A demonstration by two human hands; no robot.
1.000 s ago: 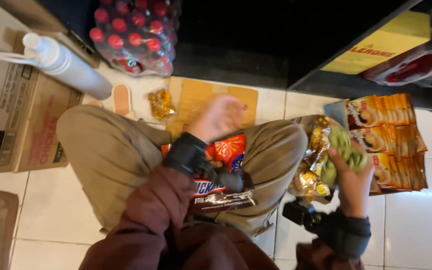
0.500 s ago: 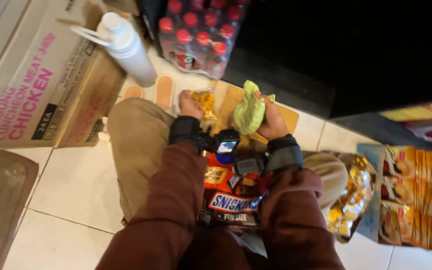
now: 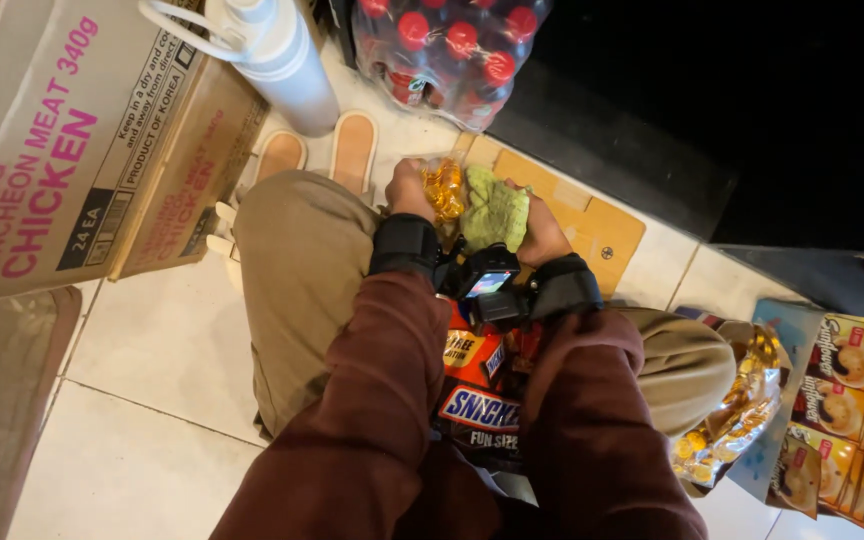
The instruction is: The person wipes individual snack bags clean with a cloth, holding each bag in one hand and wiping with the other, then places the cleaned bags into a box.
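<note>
Person crouches on tile floor, both hands out in front of the knees.

Left hand point(image 3: 410, 192) is closed around a gold candy bag point(image 3: 443, 190). Right hand point(image 3: 542, 235) is closed around a green bag point(image 3: 495, 208). The two bags touch, held just above a flat cardboard sheet point(image 3: 592, 225) on the floor. Both wrists carry black straps with a small camera unit point(image 3: 487, 283) between them.

Against half a second ago: the hands sit closer together, and the green bag is lower, now pressed against the gold one instead of raised above it. One second ago the right hand was far out right by the candy heap; it has come in to centre.

In the lap, near: chocolate bar packs point(image 3: 479, 390). Far: shrink-wrapped red-capped bottles point(image 3: 447, 50), a white bottle point(image 3: 277, 55). Left: a large carton point(image 3: 72, 140). Right: gold candy bags point(image 3: 737, 415) and sachet strips point(image 3: 847, 400). Two sandals point(image 3: 322, 152) lie beyond the left knee.
</note>
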